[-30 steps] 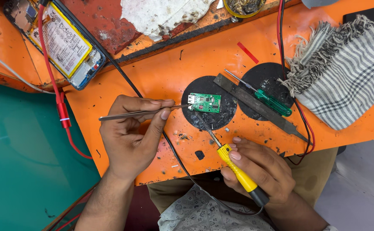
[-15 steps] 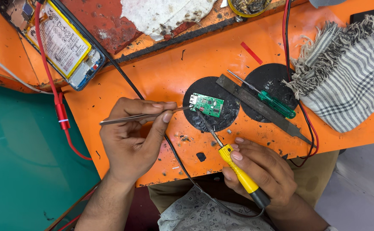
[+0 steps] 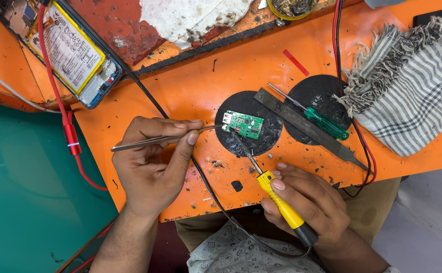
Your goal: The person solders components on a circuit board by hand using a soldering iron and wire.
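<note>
While left hand [image 3: 153, 167] pinches tweezers [image 3: 165, 139] | right hand [image 3: 307, 207] grips soldering iron [image 3: 276, 199] | tips meet circuit board [image 3: 245, 124]

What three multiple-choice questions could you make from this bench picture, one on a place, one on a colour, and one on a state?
1. Where does the small green circuit board lie?
A. on a black round pad
B. on the striped cloth
C. on the teal surface

2. What colour is the handle of the soldering iron in the right hand?
A. blue
B. yellow
C. white

3. How is the green screwdriver at this moment?
A. held in the left hand
B. standing upright
C. lying unheld on the bench

Answers: 1 A, the board sits on the left black round pad. 2 B, the handle between the fingers is yellow. 3 C, the screwdriver lies flat with no hand on it; the left hand holds tweezers.
</note>
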